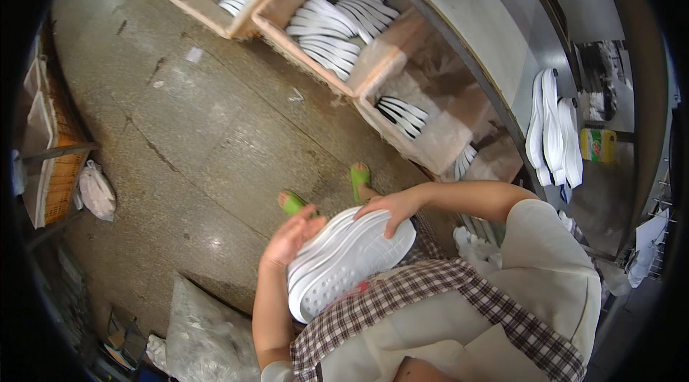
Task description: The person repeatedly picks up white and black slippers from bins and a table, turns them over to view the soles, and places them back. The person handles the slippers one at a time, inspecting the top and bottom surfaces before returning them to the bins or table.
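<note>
Two hands (pixel 403 205) at white soles (pixel 344 261); right fingers (pixel 390 227) hooked over edge

Head-worn fisheye facing down, fingers (pixel 392 224) near.

The left forearm (pixel 271 303) extends forward, the left hand (pixel 291 237) angled inward with fingers loosely bent. The right arm (pixel 470 199) crosses inward, the right hand (pixel 395 208) gripping, thumb spread from the fingers.

Below the right hand (pixel 391 208), a brown-and-white checked apron (pixel 413 283) crosses a pale short-sleeved top (pixel 549 256). Green slippers (pixel 357 182) show beyond that hand.
</note>
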A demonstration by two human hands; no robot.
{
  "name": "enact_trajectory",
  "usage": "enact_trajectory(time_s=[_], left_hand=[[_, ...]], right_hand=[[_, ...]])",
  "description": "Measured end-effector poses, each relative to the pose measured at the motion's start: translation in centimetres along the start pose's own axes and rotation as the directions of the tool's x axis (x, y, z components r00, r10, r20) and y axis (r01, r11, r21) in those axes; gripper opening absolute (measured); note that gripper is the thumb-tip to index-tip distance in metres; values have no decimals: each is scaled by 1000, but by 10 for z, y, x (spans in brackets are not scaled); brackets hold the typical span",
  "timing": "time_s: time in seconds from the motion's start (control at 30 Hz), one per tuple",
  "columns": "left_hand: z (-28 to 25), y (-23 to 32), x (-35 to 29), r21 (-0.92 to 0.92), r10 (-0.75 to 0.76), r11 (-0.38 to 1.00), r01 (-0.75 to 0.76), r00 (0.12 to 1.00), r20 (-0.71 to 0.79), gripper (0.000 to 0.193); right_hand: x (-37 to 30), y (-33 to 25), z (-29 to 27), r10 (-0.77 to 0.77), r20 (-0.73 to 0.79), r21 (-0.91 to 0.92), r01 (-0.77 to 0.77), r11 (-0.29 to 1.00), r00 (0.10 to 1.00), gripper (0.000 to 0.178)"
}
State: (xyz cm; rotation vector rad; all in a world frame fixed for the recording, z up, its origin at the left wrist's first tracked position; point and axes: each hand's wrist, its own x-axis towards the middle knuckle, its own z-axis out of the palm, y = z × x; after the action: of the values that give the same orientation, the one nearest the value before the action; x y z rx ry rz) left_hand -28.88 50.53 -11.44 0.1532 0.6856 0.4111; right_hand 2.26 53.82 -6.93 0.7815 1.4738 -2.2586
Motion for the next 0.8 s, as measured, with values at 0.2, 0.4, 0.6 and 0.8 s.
enact_trajectory(time_s=[0.2, 0.4, 0.6, 0.8], left_hand=[[-38, -7, 57, 137, 418, 883, -448, 622, -662, 45], [-77, -104, 123, 106, 206, 974, -198, 595, -777, 16], [-89, -200, 202, 79, 109, 994, -76, 739, -665, 18], [-101, -269, 251, -46, -19, 999, -20, 705, -709, 17]], right_hand=[[-134, 86, 18, 428, -539, 607, -18, 795, 725, 87], [-176, 226, -49, 328, -944, 326, 208, 922, 25, 82], [-130, 386, -233, 40, -986, 100, -381, 919, -163, 71], [-70, 485, -333, -62, -993, 33, -760, 649, -96, 62]])
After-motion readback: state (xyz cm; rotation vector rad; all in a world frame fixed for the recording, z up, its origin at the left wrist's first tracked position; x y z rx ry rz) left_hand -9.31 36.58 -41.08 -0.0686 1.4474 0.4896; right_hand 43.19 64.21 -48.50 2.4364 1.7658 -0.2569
